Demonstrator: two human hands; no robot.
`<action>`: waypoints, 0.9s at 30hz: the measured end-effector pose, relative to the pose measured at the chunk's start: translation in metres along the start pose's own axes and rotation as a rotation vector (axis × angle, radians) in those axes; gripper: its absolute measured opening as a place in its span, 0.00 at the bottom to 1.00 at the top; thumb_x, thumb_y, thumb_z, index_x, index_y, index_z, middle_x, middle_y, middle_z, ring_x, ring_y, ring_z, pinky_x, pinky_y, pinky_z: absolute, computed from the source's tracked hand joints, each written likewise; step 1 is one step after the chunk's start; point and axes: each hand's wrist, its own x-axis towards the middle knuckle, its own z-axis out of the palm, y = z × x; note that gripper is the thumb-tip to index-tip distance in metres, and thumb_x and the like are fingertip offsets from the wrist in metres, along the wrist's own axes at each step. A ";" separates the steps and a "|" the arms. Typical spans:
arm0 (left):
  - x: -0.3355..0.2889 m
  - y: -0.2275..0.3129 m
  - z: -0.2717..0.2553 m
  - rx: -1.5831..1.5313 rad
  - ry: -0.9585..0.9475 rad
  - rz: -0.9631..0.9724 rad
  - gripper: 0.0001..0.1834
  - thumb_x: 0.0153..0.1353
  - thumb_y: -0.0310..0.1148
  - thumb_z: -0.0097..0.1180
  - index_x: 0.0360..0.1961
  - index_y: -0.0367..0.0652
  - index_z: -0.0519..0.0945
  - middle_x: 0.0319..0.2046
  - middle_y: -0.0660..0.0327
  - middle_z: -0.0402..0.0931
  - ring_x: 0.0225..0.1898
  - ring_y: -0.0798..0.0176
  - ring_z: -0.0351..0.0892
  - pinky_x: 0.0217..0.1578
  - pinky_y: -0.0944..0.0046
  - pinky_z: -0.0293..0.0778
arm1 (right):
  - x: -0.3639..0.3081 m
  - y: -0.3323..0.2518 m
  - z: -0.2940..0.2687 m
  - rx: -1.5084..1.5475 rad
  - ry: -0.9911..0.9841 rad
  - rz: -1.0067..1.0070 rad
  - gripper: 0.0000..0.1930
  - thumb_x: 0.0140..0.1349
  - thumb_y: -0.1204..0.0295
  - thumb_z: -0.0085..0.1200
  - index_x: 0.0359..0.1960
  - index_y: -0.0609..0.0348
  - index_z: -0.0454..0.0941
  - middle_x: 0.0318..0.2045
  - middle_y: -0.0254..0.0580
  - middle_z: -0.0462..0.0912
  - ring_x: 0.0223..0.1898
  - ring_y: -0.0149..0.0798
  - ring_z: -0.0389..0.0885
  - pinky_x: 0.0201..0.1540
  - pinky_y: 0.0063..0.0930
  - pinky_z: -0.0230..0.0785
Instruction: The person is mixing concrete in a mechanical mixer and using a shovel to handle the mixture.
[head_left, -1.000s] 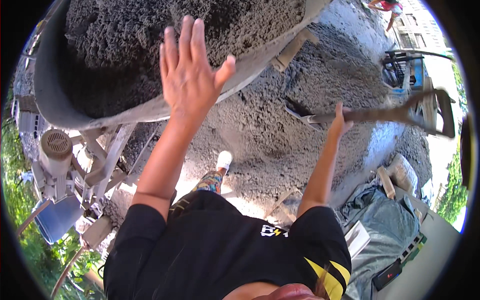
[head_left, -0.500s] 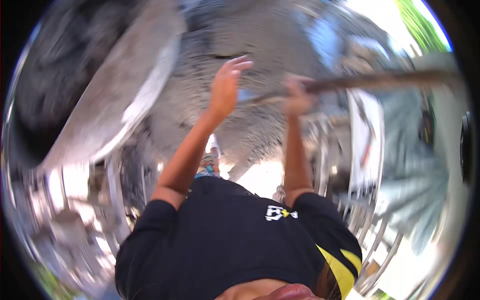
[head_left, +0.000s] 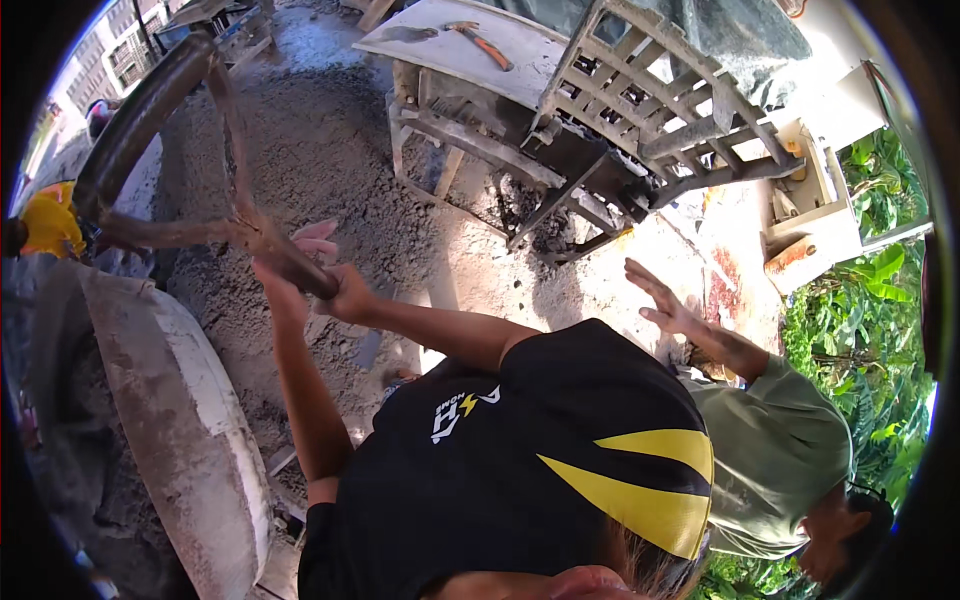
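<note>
In both hands I hold a long-handled tool with a wooden shaft and a forked, D-shaped grip, seemingly a shovel. The grip rises toward the upper left, close to the camera. My right hand is closed around the shaft lower down. Against the shaft's underside lies my left hand, its fingers curving loosely past the far side and partly hidden by the wood. Beyond the hands, the tool's lower end is hidden; a small grey-blue flat piece shows past them, possibly its blade.
A large cement-caked container curves along the left. Grey sandy material covers the ground ahead. A white tabletop bears a hammer, beside a tilted grid frame. A person in green is close on my right, hand extended.
The view has swung round, bringing the table and person in clearly. The tool's grip end went from right to upper left. My left hand, free before, now meets the shaft beside my right.
</note>
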 end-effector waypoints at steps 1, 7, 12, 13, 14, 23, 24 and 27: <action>-0.012 -0.010 -0.010 -0.219 -0.136 -0.050 0.51 0.58 0.70 0.15 0.29 0.30 0.77 0.36 0.45 0.78 0.38 0.51 0.77 0.51 0.55 0.65 | -0.011 -0.009 0.009 -0.194 0.144 -0.267 0.19 0.38 0.76 0.59 0.38 0.61 0.78 0.37 0.36 0.79 0.42 0.30 0.75 0.42 0.28 0.68; -0.084 -0.043 -0.067 -0.406 -0.282 -0.077 0.46 0.55 0.73 0.23 0.17 0.36 0.71 0.21 0.52 0.71 0.24 0.55 0.71 0.41 0.58 0.68 | -0.046 0.019 0.055 -0.292 -0.208 -0.005 0.22 0.37 0.67 0.63 0.39 0.55 0.80 0.46 0.52 0.75 0.46 0.48 0.76 0.47 0.37 0.69; -0.161 -0.069 -0.100 -0.345 -0.056 -0.097 0.41 0.57 0.70 0.27 0.15 0.40 0.70 0.18 0.56 0.70 0.22 0.61 0.70 0.33 0.64 0.68 | -0.057 -0.059 0.032 -0.883 -0.568 0.251 0.30 0.51 0.56 0.61 0.54 0.57 0.71 0.51 0.53 0.72 0.54 0.52 0.71 0.57 0.42 0.63; -0.171 -0.069 -0.101 -0.260 -0.079 -0.086 0.42 0.59 0.69 0.23 0.16 0.40 0.70 0.17 0.57 0.69 0.22 0.61 0.70 0.34 0.64 0.67 | -0.070 -0.058 0.023 -0.829 -0.237 -0.137 0.26 0.56 0.60 0.58 0.53 0.59 0.72 0.51 0.52 0.73 0.51 0.49 0.73 0.55 0.40 0.66; -0.181 -0.071 -0.101 -0.176 -0.096 -0.078 0.42 0.61 0.68 0.19 0.16 0.41 0.70 0.16 0.59 0.69 0.22 0.62 0.69 0.35 0.64 0.67 | -0.077 -0.104 0.023 -0.581 -0.128 -0.093 0.21 0.60 0.63 0.55 0.53 0.60 0.72 0.50 0.50 0.74 0.50 0.44 0.74 0.53 0.36 0.67; -0.229 -0.125 -0.047 0.242 -0.658 -0.186 0.24 0.66 0.51 0.38 0.33 0.40 0.76 0.21 0.55 0.73 0.29 0.57 0.75 0.31 0.59 0.69 | -0.167 -0.276 0.038 -0.852 -0.123 -0.378 0.37 0.62 0.38 0.28 0.38 0.61 0.78 0.38 0.51 0.79 0.45 0.53 0.75 0.57 0.50 0.58; -0.235 -0.104 -0.033 0.534 -0.669 0.058 0.25 0.66 0.50 0.36 0.33 0.38 0.76 0.22 0.51 0.73 0.30 0.52 0.75 0.33 0.57 0.68 | -0.173 -0.279 0.044 -0.938 -0.206 -0.289 0.37 0.61 0.37 0.29 0.35 0.61 0.78 0.36 0.50 0.80 0.43 0.54 0.76 0.56 0.51 0.58; -0.243 -0.129 -0.026 0.302 -0.677 -0.205 0.09 0.55 0.35 0.50 0.33 0.41 0.70 0.23 0.46 0.73 0.31 0.38 0.73 0.31 0.47 0.66 | -0.199 -0.270 0.043 -0.911 -0.111 0.034 0.36 0.58 0.37 0.38 0.27 0.64 0.77 0.23 0.48 0.77 0.29 0.53 0.75 0.42 0.43 0.64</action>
